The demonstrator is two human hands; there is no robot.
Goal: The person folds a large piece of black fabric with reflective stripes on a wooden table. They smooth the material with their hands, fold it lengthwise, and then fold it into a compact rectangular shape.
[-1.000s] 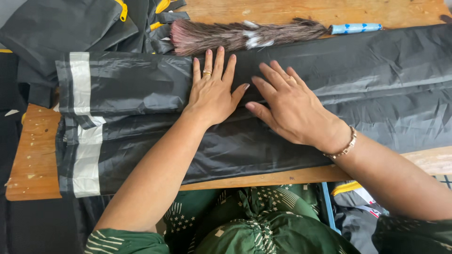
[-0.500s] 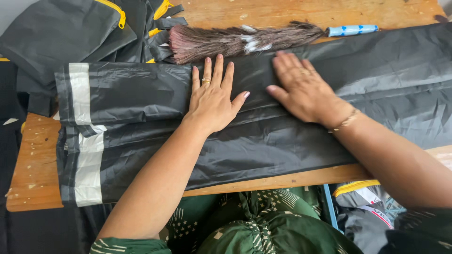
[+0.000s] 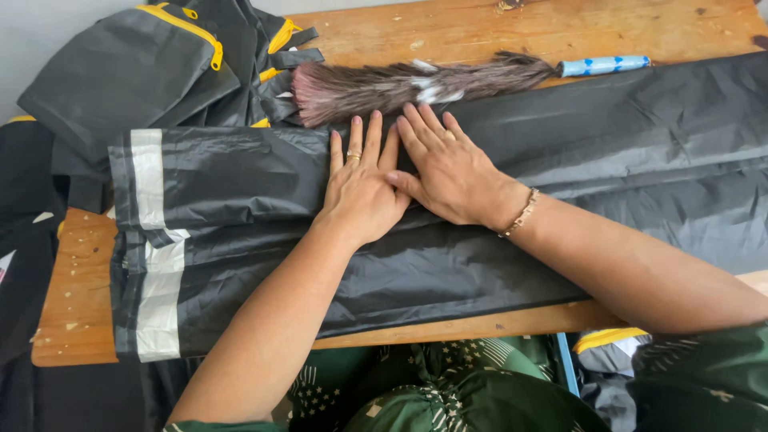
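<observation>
Both hands, left hand (image 3: 362,192) and right hand (image 3: 450,171), fingers spread flat (holding nothing): we press the black garment (image 3: 240,232) evenly against the tabletop (image 3: 72,296).

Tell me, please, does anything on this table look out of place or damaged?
Only the feather duster looks out of place, lying among the clothing beyond both hands, which press flat on the black garment. No damage shows.

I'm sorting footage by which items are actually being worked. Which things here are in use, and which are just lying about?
In use:
left hand
right hand
black garment with grey reflective stripes, pressed flat under both hands

Lying about:
feather duster
pile of black bags with yellow trim
wooden table
</observation>
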